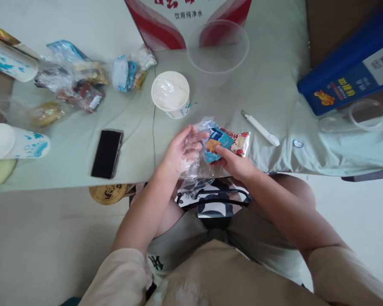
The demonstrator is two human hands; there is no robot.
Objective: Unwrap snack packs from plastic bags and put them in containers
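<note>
The print on the blue snack packet point(215, 141) is too small to read. It lies at the near table edge, pinched by the right hand point(235, 164), with a red-and-white packet point(241, 143) just behind it. The left hand point(182, 148), fingers spread, presses against a clear crinkled bag point(195, 168) to the packet's left. Farther off stand a paper cup point(170, 94) and a carton point(191, 19) reading "饮用纯净水".

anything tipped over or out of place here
Two cups lie on their sides at the left end of the table: the back paper cup and the front paper cup. Nothing looks spilled.
</note>
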